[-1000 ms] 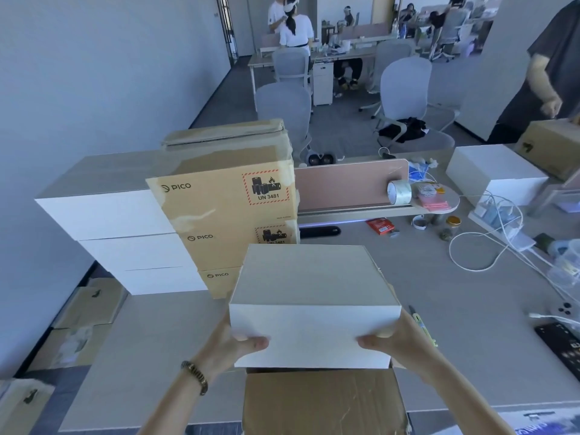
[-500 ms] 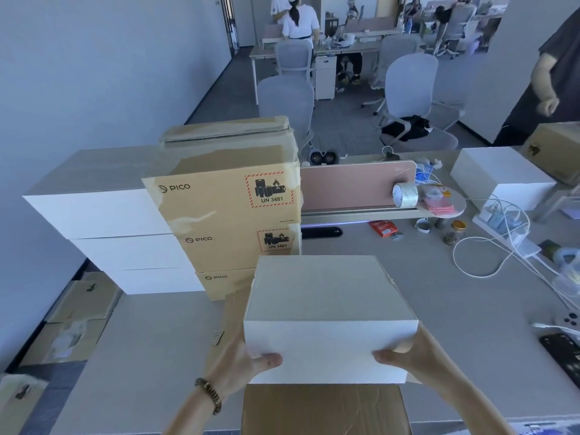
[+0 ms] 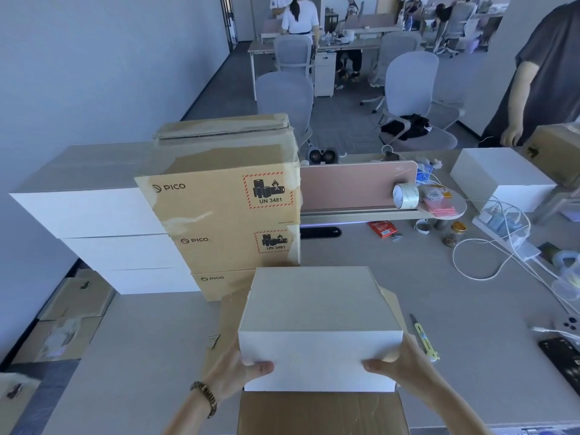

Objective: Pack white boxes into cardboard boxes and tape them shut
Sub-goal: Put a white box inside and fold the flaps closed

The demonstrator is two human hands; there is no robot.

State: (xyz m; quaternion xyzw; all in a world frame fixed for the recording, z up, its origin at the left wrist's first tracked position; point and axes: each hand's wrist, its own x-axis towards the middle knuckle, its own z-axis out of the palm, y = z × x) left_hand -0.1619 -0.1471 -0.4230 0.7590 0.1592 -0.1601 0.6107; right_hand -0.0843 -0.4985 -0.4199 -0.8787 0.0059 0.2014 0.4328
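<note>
— Fingers first: how do they sit?
— Both thumbs (image 3: 262, 368) lie across the near face of the white box (image 3: 317, 328); the left hand (image 3: 233, 373) clasps its left side and the right hand (image 3: 405, 368) its right. The other fingers are hidden behind the box.
— Where is that box?
— Near centre, held level over an open cardboard box (image 3: 323, 412) whose flaps stick out at the left, right and near sides.
— And beyond?
— On the table (image 3: 141, 340), far left, three white boxes (image 3: 103, 233) are stacked, touching a stack of three PICO cartons (image 3: 219, 215). A tape roll (image 3: 405, 195) stands on a shelf to the far right, another white box (image 3: 502, 180) sits further right, and a yellow utility knife (image 3: 423, 339) lies just right of the held box.
</note>
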